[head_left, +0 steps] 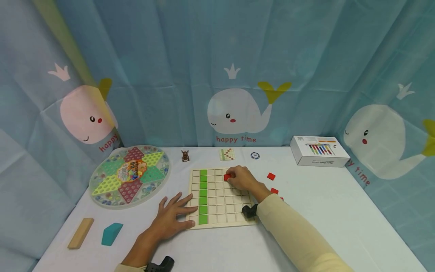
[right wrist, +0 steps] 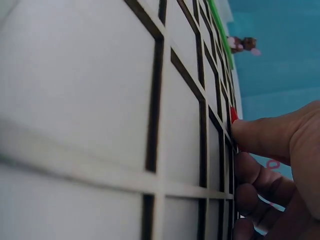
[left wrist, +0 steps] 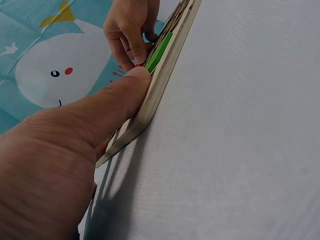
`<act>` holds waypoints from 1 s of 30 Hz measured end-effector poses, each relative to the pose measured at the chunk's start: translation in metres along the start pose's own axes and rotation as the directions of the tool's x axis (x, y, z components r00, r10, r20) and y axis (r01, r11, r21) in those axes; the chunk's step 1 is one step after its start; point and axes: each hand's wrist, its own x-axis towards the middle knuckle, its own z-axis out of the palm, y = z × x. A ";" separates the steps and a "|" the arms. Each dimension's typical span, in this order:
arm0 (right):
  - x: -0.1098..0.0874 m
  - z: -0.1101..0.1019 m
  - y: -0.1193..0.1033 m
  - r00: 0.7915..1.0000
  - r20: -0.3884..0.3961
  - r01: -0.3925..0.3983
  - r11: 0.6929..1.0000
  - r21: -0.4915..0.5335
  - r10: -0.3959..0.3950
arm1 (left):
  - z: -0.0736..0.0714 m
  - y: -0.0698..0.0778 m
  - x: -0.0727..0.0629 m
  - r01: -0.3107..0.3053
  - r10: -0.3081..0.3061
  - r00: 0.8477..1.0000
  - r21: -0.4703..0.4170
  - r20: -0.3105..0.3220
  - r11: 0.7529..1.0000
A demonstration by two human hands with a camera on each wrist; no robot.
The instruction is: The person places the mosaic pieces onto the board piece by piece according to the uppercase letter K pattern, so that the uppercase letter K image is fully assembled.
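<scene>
A wooden grid board (head_left: pixel 221 208) lies flat on the white table, with a column of green square tiles (head_left: pixel 203 201) filling its second column from the left. Near the board's far edge, my right hand (head_left: pixel 242 178) pinches a red square tile (head_left: pixel 227 176) between thumb and fingers, right at a cell in the far row. The right wrist view shows the thumb on the red tile (right wrist: pixel 233 114), its lower part hidden. My left hand (head_left: pixel 173 216) rests with spread fingers on the board's left edge, its thumb (left wrist: pixel 120 95) pressing the near left corner.
Several loose red tiles (head_left: pixel 271 176) lie right of the board, partly behind my right sleeve. Behind it sit a patterned card (head_left: pixel 227 154), a chip (head_left: pixel 255 155) and a brown figurine (head_left: pixel 185 155). A white box (head_left: pixel 321 160), a round checkers board (head_left: pixel 96 187), and wooden (head_left: pixel 80 233) and teal blocks (head_left: pixel 111 234) stand around.
</scene>
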 end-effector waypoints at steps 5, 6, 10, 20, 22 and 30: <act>0.002 0.000 -0.001 1.000 0.018 -0.012 1.000 -0.004 0.012 | 0.000 0.000 0.001 0.003 -0.003 1.000 0.018 0.000 1.000; 0.001 0.000 -0.001 1.000 0.027 -0.011 1.000 -0.001 0.011 | 0.000 0.000 0.001 0.004 -0.004 1.000 0.019 0.001 1.000; -0.001 -0.008 -0.003 0.999 0.033 0.003 1.000 0.021 -0.003 | 0.000 0.000 0.001 0.005 -0.005 1.000 0.017 0.006 1.000; -0.026 -0.064 -0.016 0.974 -0.160 0.176 0.979 0.102 -0.158 | 0.000 0.000 0.000 -0.005 0.005 1.000 0.010 0.005 1.000; -0.034 -0.076 -0.017 0.962 -0.205 0.209 0.971 0.116 -0.182 | 0.000 0.000 0.000 -0.006 0.006 1.000 0.010 0.004 1.000; -0.067 -0.111 -0.007 0.931 -0.280 0.285 0.946 0.157 -0.235 | 0.000 0.001 0.000 -0.008 0.008 1.000 0.011 0.000 1.000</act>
